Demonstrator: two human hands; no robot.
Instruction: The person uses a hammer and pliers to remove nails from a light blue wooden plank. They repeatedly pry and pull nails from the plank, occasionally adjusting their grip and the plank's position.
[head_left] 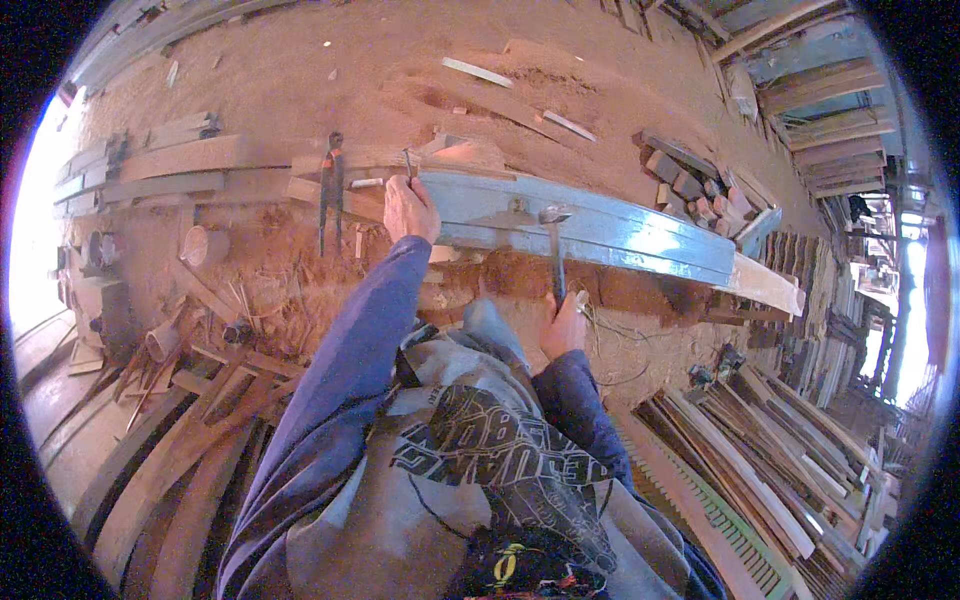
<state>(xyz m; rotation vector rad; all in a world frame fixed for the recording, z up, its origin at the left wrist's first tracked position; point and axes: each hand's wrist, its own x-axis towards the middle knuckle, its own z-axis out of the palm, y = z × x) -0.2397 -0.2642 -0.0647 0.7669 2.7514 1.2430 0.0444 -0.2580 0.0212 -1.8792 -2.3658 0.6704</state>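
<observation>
A long blue-painted wooden beam (620, 228) lies crosswise in front of me, its bare wood end (765, 283) to the right. At its left end is my left hand (410, 210), closed, with a thin dark nail-like rod (408, 162) standing up from the fingers. Their exact grip is partly hidden by the back of the hand. My right hand (564, 328) is wrapped round the handle of a hammer (557, 250). The hammer's metal head is over the beam's near side, right of the left hand; whether it touches cannot be made out.
Dark pincers with orange marks (332, 180) lie left of the left hand. Wood blocks (690, 185) are heaped beyond the beam. Stacked boards (760, 440) and a green slatted piece (735, 535) fill the right; curved timbers (180, 470) and a bucket (205, 245) are left. Sawdust covers the ground.
</observation>
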